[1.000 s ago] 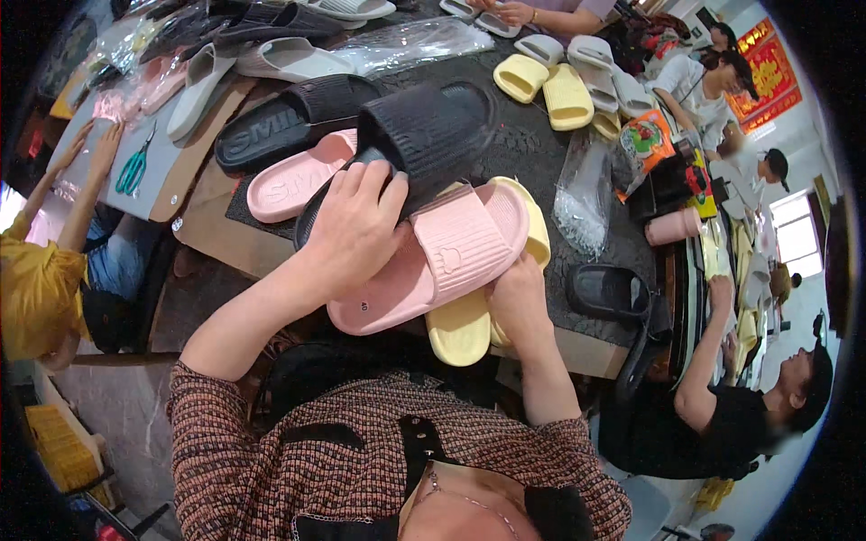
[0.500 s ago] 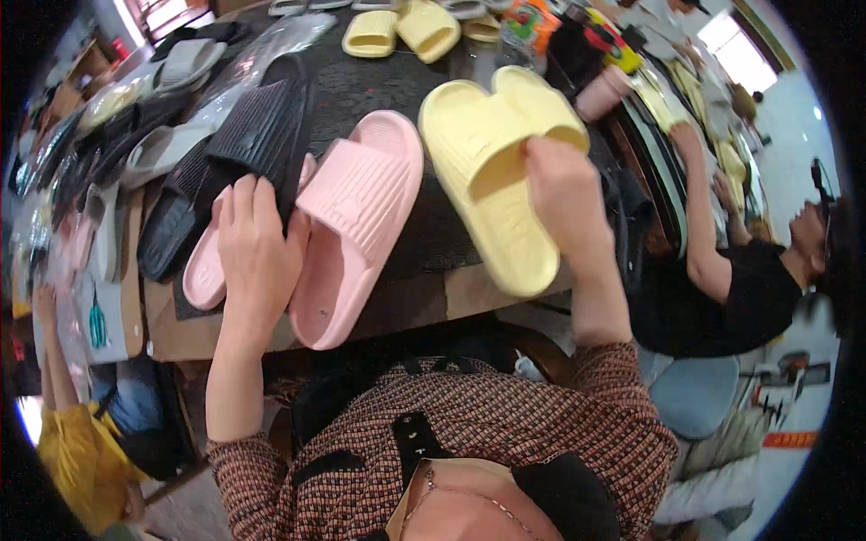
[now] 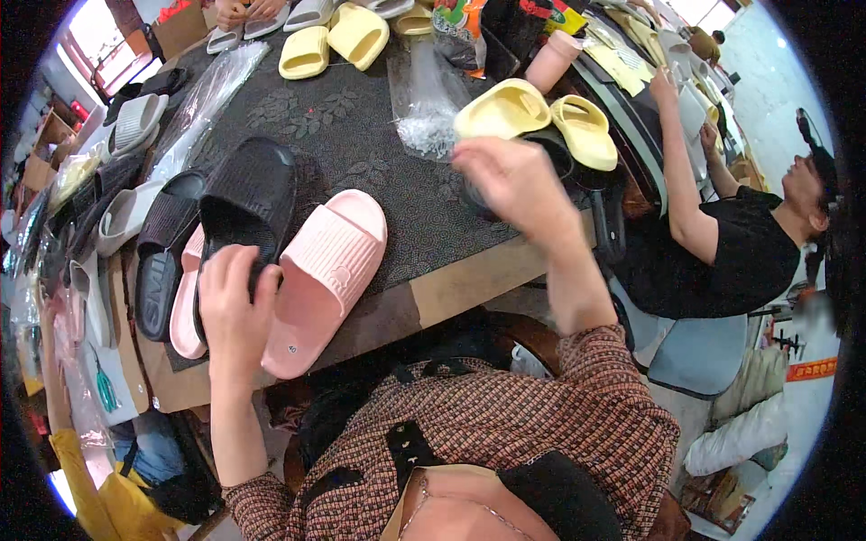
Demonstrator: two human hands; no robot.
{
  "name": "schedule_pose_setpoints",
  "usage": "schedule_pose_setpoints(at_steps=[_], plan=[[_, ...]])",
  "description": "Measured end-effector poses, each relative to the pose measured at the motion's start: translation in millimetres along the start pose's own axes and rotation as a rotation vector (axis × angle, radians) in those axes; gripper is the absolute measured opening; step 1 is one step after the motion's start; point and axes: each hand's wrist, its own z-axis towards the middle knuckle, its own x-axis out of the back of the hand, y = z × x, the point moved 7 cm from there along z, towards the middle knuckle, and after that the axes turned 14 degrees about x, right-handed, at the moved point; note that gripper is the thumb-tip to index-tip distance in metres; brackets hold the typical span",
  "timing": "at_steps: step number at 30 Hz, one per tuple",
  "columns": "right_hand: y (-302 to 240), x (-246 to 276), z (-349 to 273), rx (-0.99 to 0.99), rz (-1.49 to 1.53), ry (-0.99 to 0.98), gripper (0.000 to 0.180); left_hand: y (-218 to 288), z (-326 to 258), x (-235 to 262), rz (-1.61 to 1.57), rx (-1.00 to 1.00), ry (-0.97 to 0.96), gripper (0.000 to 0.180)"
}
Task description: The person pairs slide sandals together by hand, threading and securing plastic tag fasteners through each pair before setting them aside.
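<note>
My left hand (image 3: 233, 302) is closed on the heel end of a black ribbed slide slipper (image 3: 248, 180), fingers and thumb on either side. This slide lies partly over one pink slide (image 3: 188, 316), and a second pink slide (image 3: 338, 270) rests just to its right. Another black slide (image 3: 162, 261) is at the left of these. My right hand (image 3: 519, 176), a little blurred, hovers in front of a yellow slide (image 3: 503, 110) with nothing visible in its fingers. Beside that slide, a second yellow one (image 3: 586, 131) leans over dark slippers.
A patterned black mat (image 3: 352, 126) covers the table. Yellow slides (image 3: 356, 38), clear plastic bags (image 3: 428, 108) and a pink cup (image 3: 552, 61) stand farther back. At right a co-worker (image 3: 758, 225) reaches over slippers. More slippers and wrapped goods line the left.
The yellow slides have moved away from me and left my right hand, which has shifted left. My left hand now grips the black slide, drawn nearer over the pink one. My view has also shifted.
</note>
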Motion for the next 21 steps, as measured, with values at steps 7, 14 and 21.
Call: schedule_pose_setpoints(at_steps=[7,14,21], plan=[[-76,-107,-10,0.165,0.232,-0.378,0.047,-69,21,75,0.318,0.129,0.398,0.032],[-81,-113,-8,0.160,0.160,-0.319,0.066,-221,15,56,0.361,0.556,0.113,0.058],[-98,-122,5,0.323,0.039,-0.373,0.075,-209,26,37,0.185,0.705,-0.116,0.059]])
